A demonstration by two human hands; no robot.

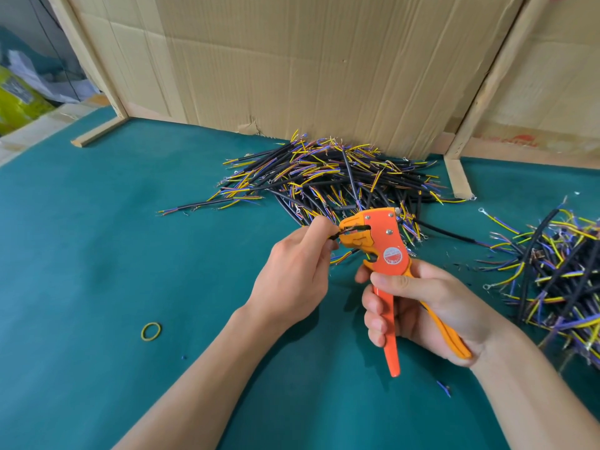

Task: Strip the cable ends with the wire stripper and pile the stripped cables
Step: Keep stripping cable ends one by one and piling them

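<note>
The right hand (422, 306) grips both handles of the orange plastic wire stripper (386, 254), held above the green felt tabletop (130, 254). The left hand (295, 264) pinches a short black-sheathed cable (344, 254), its end seated in the stripper's jaws. Keep the cable straight and fully seated before squeezing. Behind the stripper lies the large pile of black cables with coloured cores (331, 177); a second heap (555, 280) lies to the stripper's right.

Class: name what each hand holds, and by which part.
The right hand grips the wire stripper by its handles. The left hand pinches a black cable near the end fed into the stripper's head.
</note>
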